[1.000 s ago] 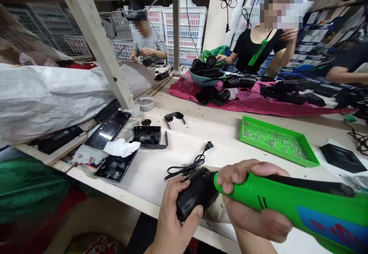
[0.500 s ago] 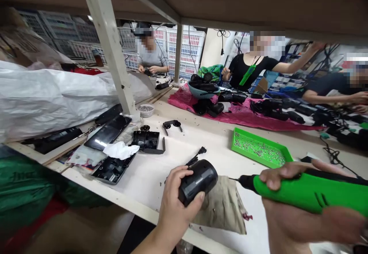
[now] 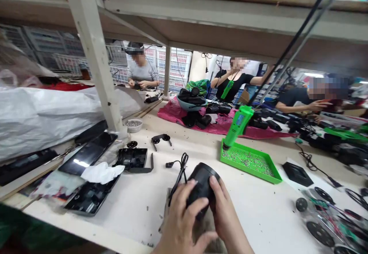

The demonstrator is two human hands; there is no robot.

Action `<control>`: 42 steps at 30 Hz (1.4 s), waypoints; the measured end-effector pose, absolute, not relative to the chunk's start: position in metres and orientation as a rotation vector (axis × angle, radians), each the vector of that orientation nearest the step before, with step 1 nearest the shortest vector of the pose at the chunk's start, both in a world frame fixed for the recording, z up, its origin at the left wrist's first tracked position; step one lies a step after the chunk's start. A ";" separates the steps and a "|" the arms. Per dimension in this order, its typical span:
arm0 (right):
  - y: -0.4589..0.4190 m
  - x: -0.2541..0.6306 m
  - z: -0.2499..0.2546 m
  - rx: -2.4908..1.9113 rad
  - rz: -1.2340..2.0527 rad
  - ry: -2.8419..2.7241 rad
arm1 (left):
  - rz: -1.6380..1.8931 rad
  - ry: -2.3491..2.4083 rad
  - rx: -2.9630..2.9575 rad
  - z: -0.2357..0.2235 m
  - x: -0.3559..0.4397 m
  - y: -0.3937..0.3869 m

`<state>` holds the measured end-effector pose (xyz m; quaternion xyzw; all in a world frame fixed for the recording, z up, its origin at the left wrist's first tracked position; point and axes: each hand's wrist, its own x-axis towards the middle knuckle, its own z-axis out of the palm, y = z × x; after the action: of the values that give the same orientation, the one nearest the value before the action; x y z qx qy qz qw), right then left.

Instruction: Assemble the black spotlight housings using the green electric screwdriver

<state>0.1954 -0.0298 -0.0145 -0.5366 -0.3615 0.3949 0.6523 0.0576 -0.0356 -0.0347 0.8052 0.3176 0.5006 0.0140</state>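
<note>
Near six o'clock in the head view, over the pale worktop (image 3: 258,212), a black plastic cylindrical housing (image 3: 202,177) sits between both grips: the bare right hand (image 3: 223,204) closed on its side, the bare left hand (image 3: 185,212) looser, fingers against its wall and thumb standing away. The housing looks joined into one body, so closing it is probably done. A green electric screwdriver (image 3: 238,125) hangs in neither hand at one o'clock from it; whether any fastening is left cannot be told. An open black plastic shell (image 3: 133,159) at ten o'clock and a larger black shell (image 3: 90,197) at nine lie unjoined. The housing's long axis runs from one to seven o'clock, rimmed end towards one, lower end hidden by the hands.
</note>
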 end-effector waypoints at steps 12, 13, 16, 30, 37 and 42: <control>-0.026 0.210 -0.011 -1.195 1.024 -1.391 | 0.609 0.696 2.033 0.018 0.032 0.025; -0.026 0.211 -0.013 -1.197 1.023 -1.394 | 0.583 0.669 2.022 0.017 0.031 0.028; -0.026 0.216 -0.016 -1.155 1.038 -1.424 | 0.549 0.621 2.035 0.013 0.026 0.033; -0.022 0.221 -0.029 -1.249 0.983 -1.479 | 0.612 0.554 2.112 0.011 0.025 0.041; -0.022 0.222 -0.023 -1.142 1.004 -1.510 | 0.633 0.563 2.186 0.003 0.023 0.036; -0.023 0.214 -0.005 -1.140 0.899 -1.487 | 0.895 0.693 2.077 -0.043 0.025 0.042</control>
<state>0.2145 -0.0228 -0.0046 -0.4729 -0.6167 0.3727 0.5071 0.0250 0.0425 -0.0426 0.8129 0.2710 0.3501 0.3783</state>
